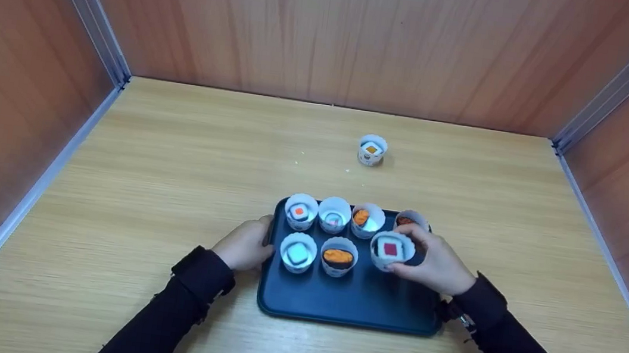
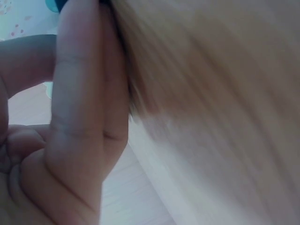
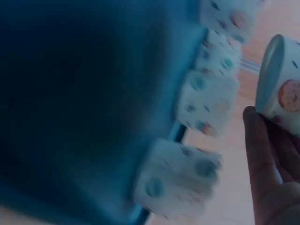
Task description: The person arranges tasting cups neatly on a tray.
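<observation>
A dark blue tray lies on the table, its left rim pinched by my left hand. The left wrist view shows that hand's long fingers close up. My right hand holds a patterned paper cup over the tray between thumb and fingers; a white block with a red square sits inside. In the right wrist view the same paper cup appears raised and tilted. Two cups with a pale block and an orange piece stand in the tray's front row.
Along the tray's back edge stand several cups, including one with an orange-centred block and one partly behind my right hand. Farther back on the table is a lone cup. Wooden walls enclose the table.
</observation>
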Tool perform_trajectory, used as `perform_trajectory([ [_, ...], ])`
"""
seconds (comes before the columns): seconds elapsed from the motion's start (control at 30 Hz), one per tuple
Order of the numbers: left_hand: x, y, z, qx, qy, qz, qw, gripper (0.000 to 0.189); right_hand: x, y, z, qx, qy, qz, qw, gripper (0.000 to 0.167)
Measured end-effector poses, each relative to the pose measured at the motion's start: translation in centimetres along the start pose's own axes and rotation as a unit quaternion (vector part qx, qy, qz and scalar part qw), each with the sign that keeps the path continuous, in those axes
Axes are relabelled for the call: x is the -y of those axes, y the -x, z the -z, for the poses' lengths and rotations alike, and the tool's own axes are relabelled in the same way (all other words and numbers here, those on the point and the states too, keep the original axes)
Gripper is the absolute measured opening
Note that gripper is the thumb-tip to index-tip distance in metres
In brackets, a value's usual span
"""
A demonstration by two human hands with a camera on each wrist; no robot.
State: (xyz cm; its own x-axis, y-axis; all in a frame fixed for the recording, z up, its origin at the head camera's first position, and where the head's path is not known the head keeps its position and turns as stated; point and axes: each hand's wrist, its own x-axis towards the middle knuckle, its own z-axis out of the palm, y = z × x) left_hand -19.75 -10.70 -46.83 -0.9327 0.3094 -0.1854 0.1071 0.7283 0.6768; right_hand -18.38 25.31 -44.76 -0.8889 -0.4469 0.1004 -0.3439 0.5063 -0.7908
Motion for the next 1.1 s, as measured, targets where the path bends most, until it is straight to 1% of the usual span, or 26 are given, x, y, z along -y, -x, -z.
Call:
perform_trajectory([
  [0.17, 0.0, 0.0, 0.0, 0.001, 0.001, 0.001, 1.0, 0.062, -0.2, -0.4, -1.1, 0.05, 0.014, -0.006, 0.9986, 0.05],
  [0.3, 0.0, 0.0, 0.0, 0.003, -0.001, 0.002, 1.0, 0.062, 0.0, -0.6, -1.4, 0.067, 0.04, -0.02, 0.9967, 0.047],
  [0.43, 0.0, -0.1, -0.1, 0.001, -0.001, 0.003, 1.0, 0.061, 0.1, -0.7, -1.7, 0.071, 0.054, -0.032, 0.9955, 0.046],
  [0.63, -0.1, -0.1, 0.0, 0.001, 0.004, 0.006, 1.0, 0.06, 0.0, -0.9, -2.1, 0.075, 0.077, -0.034, 0.9936, 0.046],
  [0.8, -0.1, 0.0, 0.0, -0.001, 0.002, -0.001, 1.0, 0.06, 0.0, -1.0, -2.3, 0.081, 0.091, -0.042, 0.9916, 0.049],
  [0.93, 0.0, 0.0, 0.0, -0.004, -0.003, -0.011, 0.9999, 0.06, 0.2, -1.0, -2.3, 0.082, 0.105, -0.038, 0.9904, 0.053],
  [1.1, 0.1, 0.0, 0.0, -0.009, -0.006, -0.02, 0.9998, 0.059, 0.3, -1.1, -2.3, 0.084, 0.111, -0.042, 0.9895, 0.057],
])
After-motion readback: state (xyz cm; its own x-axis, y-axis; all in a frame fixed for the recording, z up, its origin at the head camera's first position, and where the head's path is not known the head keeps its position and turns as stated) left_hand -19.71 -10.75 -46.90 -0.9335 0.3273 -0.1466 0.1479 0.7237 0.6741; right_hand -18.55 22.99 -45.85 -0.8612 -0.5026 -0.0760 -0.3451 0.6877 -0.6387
